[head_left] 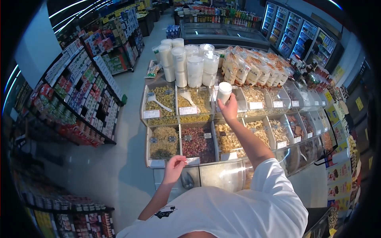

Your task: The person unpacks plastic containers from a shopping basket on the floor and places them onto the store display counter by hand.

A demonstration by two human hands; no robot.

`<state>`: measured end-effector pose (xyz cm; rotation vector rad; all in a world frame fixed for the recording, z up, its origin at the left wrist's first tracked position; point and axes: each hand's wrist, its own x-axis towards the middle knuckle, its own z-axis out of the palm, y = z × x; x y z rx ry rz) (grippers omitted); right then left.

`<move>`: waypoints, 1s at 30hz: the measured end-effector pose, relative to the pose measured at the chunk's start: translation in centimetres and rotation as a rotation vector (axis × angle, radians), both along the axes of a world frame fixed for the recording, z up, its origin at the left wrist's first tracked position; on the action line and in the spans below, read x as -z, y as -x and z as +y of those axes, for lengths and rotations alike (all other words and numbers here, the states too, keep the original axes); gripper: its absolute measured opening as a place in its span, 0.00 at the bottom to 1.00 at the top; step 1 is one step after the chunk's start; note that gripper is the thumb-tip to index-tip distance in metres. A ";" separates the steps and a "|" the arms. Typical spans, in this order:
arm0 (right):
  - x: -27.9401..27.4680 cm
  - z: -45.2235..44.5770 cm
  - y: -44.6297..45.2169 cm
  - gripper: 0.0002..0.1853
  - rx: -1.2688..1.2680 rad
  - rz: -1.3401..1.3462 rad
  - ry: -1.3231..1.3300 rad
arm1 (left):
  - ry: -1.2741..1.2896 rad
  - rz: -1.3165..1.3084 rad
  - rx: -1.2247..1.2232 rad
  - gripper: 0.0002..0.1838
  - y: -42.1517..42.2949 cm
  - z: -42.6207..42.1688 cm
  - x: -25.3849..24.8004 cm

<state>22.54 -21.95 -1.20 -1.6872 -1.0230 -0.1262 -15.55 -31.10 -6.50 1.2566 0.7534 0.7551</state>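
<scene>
My right hand reaches out over the bulk bins, its fingers wrapped round a small white jar with a round top. Just beyond the jar stand stacked clear plastic jars with white contents. My left hand hovers by the front edge of the display, fingers curled together; whether anything small is in them I cannot make out. Nearest to it are a bin of dried rosebuds and a bin of pale yellowish dried goods. White scoops lie in the upper bins.
Bagged goods stand in rows right of the jars. A dark scoop sits at the lower front. Packed shelves line the aisle at left. Behind are a chest freezer and glass-door fridges.
</scene>
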 end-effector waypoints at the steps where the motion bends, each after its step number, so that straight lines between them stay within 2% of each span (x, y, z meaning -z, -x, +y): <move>1: 0.7 -0.6 0.9 0.30 -0.059 0.007 0.034 | -0.036 -0.009 -0.027 0.10 0.0 0.1 -0.9; 2: -0.2 -2.4 3.6 0.30 -0.181 0.115 -0.004 | -0.074 -0.020 -0.053 0.10 0.0 0.4 -1.5; 3: 0.7 -3.6 6.0 0.31 -0.185 0.125 0.041 | -0.057 -0.012 -0.027 0.16 0.3 0.7 -1.2; 4: 0.3 -5.7 9.0 0.32 -0.245 0.164 0.061 | -0.067 -0.023 -0.025 0.16 0.0 0.4 -1.5; 6: 1.8 -9.4 13.9 0.34 -0.383 0.186 0.167 | -0.184 -0.002 -0.136 0.24 -0.4 -0.6 -2.2; 7: 2.3 -11.0 16.3 0.35 -0.434 0.138 0.114 | -0.180 -0.019 -0.118 0.31 -0.3 -0.6 -1.3; 8: 1.5 -12.8 18.3 0.36 -0.517 0.212 0.210 | -0.180 -0.017 -0.117 0.31 -0.3 -0.9 -1.1; 10: 2.6 -14.8 21.2 0.33 -0.634 0.327 0.188 | -0.268 0.096 -0.085 0.32 -0.1 -1.4 -0.8; 14: 3.8 -16.3 22.2 0.34 -0.653 0.202 0.170 | -0.124 0.087 -0.094 0.30 1.1 -1.5 0.5; 18: 2.8 -16.3 21.6 0.32 -0.789 0.006 0.154 | -0.156 0.004 -0.093 0.30 1.5 -1.8 0.5; 21: 2.5 -15.0 20.0 0.31 -0.904 0.125 0.192 | -0.232 0.039 -0.141 0.30 1.8 -0.7 -0.2; 22: 2.5 -14.3 18.9 0.31 -0.904 0.129 0.190 | -0.241 0.045 -0.177 0.31 2.1 0.3 0.0; 23: 2.8 -13.4 17.5 0.29 -0.815 -0.013 0.161 | -0.250 0.051 -0.212 0.31 2.4 1.4 0.1; 26: 5.7 -11.1 12.4 0.23 -0.526 -0.286 0.218 | -0.239 -0.031 -0.306 0.30 2.2 5.6 -3.5; 28: 8.3 -10.8 9.8 0.20 -0.410 -0.313 0.341 | -0.292 0.042 -0.311 0.29 1.9 9.2 -6.8; 30: 9.3 -10.7 9.6 0.18 -0.399 -0.360 0.295 | -0.392 -0.012 -0.321 0.29 0.8 12.9 -9.5</move>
